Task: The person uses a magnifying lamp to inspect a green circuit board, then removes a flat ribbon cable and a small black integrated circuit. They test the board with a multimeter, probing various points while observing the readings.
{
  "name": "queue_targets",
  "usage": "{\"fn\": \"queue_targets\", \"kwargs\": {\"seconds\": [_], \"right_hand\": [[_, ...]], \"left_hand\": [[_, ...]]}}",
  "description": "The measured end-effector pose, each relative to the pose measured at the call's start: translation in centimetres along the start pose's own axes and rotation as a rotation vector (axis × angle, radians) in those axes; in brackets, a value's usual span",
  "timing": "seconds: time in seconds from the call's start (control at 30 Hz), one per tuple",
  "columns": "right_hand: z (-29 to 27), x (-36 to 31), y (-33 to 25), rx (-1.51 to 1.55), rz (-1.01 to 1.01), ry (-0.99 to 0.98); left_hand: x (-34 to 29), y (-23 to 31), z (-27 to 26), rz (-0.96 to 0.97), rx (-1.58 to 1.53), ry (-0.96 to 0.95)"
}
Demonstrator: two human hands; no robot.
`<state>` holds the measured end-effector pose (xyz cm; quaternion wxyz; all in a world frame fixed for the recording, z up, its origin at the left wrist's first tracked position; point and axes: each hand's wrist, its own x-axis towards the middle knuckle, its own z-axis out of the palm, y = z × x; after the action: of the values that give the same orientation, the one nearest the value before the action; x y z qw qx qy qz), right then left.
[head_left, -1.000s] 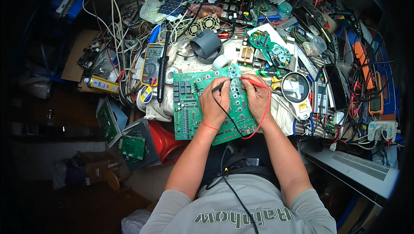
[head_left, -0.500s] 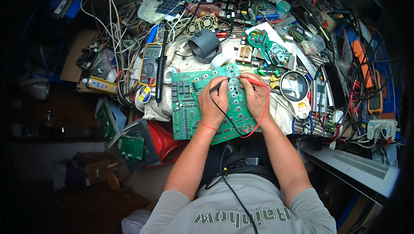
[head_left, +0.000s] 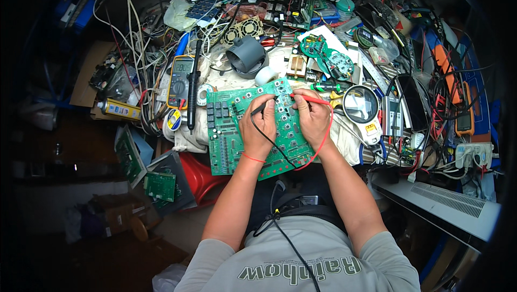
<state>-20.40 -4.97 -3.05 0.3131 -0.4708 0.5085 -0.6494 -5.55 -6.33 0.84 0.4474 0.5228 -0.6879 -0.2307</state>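
Observation:
A green circuit board with rows of buttons and chips lies tilted at the front of the bench, its near edge above my lap. My left hand is closed around a black test probe, pointed toward the board's upper part. Beside it, my right hand grips a red test probe, its tip at the upper buttons. Whether either tip touches metal is too small to tell. Both probe leads loop down across the board. Left of the board, a yellow multimeter has its display lit.
A black pen-like tool lies beside the meter. Behind the board are a grey pipe fitting and a white roll. At right lies a magnifier. Cables and electronic parts crowd the bench; a red stool stands below left.
The multimeter's reading has changed. The whole view has shifted slightly, and both hands keep nearly the same places over the board, with the probes moved only a little.

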Motion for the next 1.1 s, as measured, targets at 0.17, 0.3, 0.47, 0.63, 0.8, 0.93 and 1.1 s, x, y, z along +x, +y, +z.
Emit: {"fn": "queue_targets", "kwargs": {"seconds": [0.17,0.3,0.47,0.63,0.8,0.93,1.1], "right_hand": [[-0.12,-0.03,0.04,-0.028,-0.009,-0.011],[-0.19,-0.03,-0.01,-0.049,-0.021,-0.013],[-0.19,-0.04,-0.19,-0.055,-0.012,-0.017],[-0.18,-0.07,-0.22,-0.045,0.000,-0.017],[-0.14,-0.05,0.07,-0.021,0.007,-0.016],[-0.16,-0.10,0.29,-0.015,0.000,-0.015],[-0.16,-0.09,0.35,-0.025,-0.017,-0.010]], "left_hand": [[0.02,0.03,-0.08,0.005,0.013,-0.004],[0.03,0.18,-0.18,-0.008,0.018,-0.012],[0.06,0.26,-0.17,0.020,0.023,-0.006],[0.12,0.26,-0.11,0.028,0.029,-0.008],[0.17,0.31,-0.15,0.009,0.029,-0.031],[0.15,0.26,-0.12,-0.004,0.036,-0.031],[0.00,0.07,-0.11,-0.021,0.022,-0.017]]}}
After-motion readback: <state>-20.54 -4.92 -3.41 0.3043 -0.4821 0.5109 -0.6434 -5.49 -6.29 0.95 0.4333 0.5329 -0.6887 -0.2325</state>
